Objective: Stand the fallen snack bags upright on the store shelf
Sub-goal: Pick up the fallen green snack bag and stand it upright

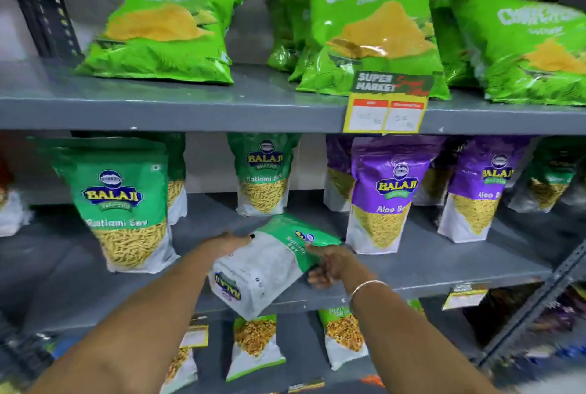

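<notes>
A green-and-white Ratlami Sev bag [269,263] lies tilted at the front of the middle shelf [444,270], its base hanging over the shelf edge toward me. My left hand [226,243] grips its upper left side. My right hand [331,265] holds its right edge, with a thin bangle on that wrist. Upright Ratlami Sev bags stand to the left [123,203] and behind [264,173]. Purple Aloo Sev bags [385,193] stand upright to the right.
Big green Crunchem bags [374,28] lean on the top shelf, one at the left [165,28] lying back. A supermarket price tag [388,104] hangs from that shelf's edge. Smaller snack packs [255,346] sit on the lower shelf. A slotted metal upright [539,298] runs at the right.
</notes>
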The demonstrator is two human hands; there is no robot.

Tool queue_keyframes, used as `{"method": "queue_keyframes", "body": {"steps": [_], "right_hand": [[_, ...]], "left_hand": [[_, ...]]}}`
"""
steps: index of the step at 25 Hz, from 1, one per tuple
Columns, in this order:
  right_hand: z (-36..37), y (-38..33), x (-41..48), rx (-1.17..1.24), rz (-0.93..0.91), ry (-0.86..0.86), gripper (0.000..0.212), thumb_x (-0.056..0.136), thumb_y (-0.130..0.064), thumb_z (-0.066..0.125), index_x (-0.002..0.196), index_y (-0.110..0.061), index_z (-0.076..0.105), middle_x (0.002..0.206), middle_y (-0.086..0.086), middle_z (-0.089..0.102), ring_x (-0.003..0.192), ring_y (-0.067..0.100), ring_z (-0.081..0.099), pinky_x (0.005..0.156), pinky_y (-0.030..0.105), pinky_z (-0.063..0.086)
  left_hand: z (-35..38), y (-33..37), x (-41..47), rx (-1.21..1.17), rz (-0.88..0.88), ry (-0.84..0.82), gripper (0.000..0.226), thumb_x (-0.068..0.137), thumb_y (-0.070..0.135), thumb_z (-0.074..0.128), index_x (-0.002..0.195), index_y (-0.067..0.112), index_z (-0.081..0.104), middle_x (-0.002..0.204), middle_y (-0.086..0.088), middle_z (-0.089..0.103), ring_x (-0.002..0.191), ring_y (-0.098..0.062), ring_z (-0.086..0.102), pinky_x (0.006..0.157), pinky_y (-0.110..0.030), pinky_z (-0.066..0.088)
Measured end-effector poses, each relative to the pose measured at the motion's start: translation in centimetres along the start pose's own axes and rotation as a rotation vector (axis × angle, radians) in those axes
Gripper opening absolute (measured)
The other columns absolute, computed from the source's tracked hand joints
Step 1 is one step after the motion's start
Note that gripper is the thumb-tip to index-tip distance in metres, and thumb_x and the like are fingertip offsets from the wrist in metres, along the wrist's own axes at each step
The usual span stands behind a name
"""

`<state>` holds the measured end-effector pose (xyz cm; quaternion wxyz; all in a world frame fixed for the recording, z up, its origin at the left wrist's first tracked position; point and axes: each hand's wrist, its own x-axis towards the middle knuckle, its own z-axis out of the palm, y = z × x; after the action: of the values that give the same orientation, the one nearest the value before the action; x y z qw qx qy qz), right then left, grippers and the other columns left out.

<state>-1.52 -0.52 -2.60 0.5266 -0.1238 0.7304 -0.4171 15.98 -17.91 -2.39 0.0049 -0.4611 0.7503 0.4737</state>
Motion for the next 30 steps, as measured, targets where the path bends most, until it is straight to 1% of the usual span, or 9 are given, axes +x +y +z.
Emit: {"method": "queue_keyframes", "body": {"steps": [2, 4, 7, 12, 16, 19, 26, 28, 30], "right_hand": [[1.9, 0.1, -0.5, 0.146, -0.005, 0.016, 0.028, 0.085, -0.035, 0.061, 0.074, -0.012, 0.049, 0.059, 0.012, 0.057, 0.044, 0.025, 0.054, 0.044, 0.032, 0.048], [2.9, 0.0, -0.8, 0.236, -0.029, 0.011, 0.024, 0.086, -0.032, 0.06, 0.074, -0.013, 0.052, 0.055, 0.009, 0.062, 0.044, 0.025, 0.058, 0.048, 0.036, 0.052], [2.8, -0.3, -1.4, 0.312, -0.044, 0.057, 0.026, 0.085, -0.034, 0.062, 0.076, -0.013, 0.051, 0.075, 0.01, 0.056, 0.063, 0.025, 0.056, 0.072, 0.047, 0.049], [0.5, -3.1, -3.3, 0.252, -0.097, -0.023, 0.019, 0.08, -0.026, 0.069, 0.082, -0.009, 0.059, 0.085, 0.01, 0.063, 0.076, 0.026, 0.06, 0.081, 0.048, 0.049], [-0.1, -7.4, -5.2, 0.068, -0.273, 0.031, 0.014, 0.08, -0.019, 0.07, 0.075, -0.013, 0.059, 0.06, 0.001, 0.067, 0.059, 0.018, 0.061, 0.065, 0.037, 0.054], [0.7, -9.7, -5.5, 0.083, -0.448, 0.067, 0.015, 0.078, -0.007, 0.071, 0.088, -0.006, 0.059, 0.072, 0.003, 0.063, 0.059, 0.015, 0.06, 0.048, 0.029, 0.053], [2.2, -9.7, -1.8, 0.005, -0.76, 0.051, 0.047, 0.072, 0.022, 0.062, 0.117, 0.021, 0.048, 0.068, -0.003, 0.072, 0.046, -0.005, 0.065, 0.045, 0.011, 0.051], [2.2, -9.7, -1.4, 0.016, -0.78, 0.009, 0.047, 0.074, 0.02, 0.062, 0.118, 0.018, 0.048, 0.065, -0.009, 0.074, 0.049, -0.004, 0.066, 0.047, 0.011, 0.052], [2.2, -9.9, -1.7, 0.008, -0.753, -0.044, 0.04, 0.078, 0.013, 0.063, 0.115, 0.008, 0.052, 0.087, 0.002, 0.072, 0.051, -0.005, 0.067, 0.048, 0.011, 0.052]], "left_hand": [[-0.1, 0.1, -1.0, -0.107, 0.001, 0.014, 0.032, 0.086, 0.035, 0.06, 0.107, 0.011, 0.061, 0.096, -0.013, 0.064, 0.086, -0.023, 0.064, 0.077, -0.028, 0.046], [-0.3, 0.1, -1.6, -0.165, -0.009, -0.052, 0.031, 0.081, 0.035, 0.067, 0.095, 0.008, 0.064, 0.086, -0.011, 0.068, 0.074, -0.022, 0.063, 0.075, -0.031, 0.051], [-0.4, 0.0, -2.0, -0.132, -0.107, -0.175, 0.038, 0.068, 0.039, 0.078, 0.087, 0.009, 0.065, 0.093, -0.01, 0.069, 0.088, -0.025, 0.064, 0.089, -0.037, 0.053], [-1.1, 2.6, -4.3, -0.13, -0.061, -0.266, 0.021, 0.076, 0.021, 0.074, 0.086, 0.014, 0.056, 0.091, -0.002, 0.062, 0.09, -0.02, 0.057, 0.095, -0.044, 0.047], [-2.5, 4.8, -5.0, -0.15, 0.073, -0.179, 0.027, 0.076, 0.012, 0.073, 0.096, 0.015, 0.055, 0.102, -0.004, 0.06, 0.102, -0.021, 0.053, 0.096, -0.041, 0.046], [-2.7, 5.1, -4.4, -0.23, 0.189, -0.023, 0.029, 0.072, 0.004, 0.076, 0.09, 0.018, 0.058, 0.103, -0.004, 0.063, 0.093, -0.018, 0.058, 0.079, -0.03, 0.049], [-0.9, 2.5, -2.0, -0.238, 0.263, 0.361, 0.072, 0.057, 0.002, 0.085, 0.122, 0.002, 0.053, 0.123, -0.014, 0.064, 0.112, -0.027, 0.06, 0.083, -0.026, 0.045], [-0.5, 2.2, -1.9, -0.247, 0.262, 0.371, 0.073, 0.059, 0.004, 0.084, 0.125, 0.002, 0.052, 0.125, -0.015, 0.063, 0.113, -0.027, 0.059, 0.081, -0.023, 0.042], [-0.6, 2.1, -1.8, -0.247, 0.25, 0.357, 0.077, 0.059, 0.004, 0.084, 0.128, 0.003, 0.049, 0.127, -0.013, 0.062, 0.116, -0.027, 0.058, 0.084, -0.024, 0.042]]}}
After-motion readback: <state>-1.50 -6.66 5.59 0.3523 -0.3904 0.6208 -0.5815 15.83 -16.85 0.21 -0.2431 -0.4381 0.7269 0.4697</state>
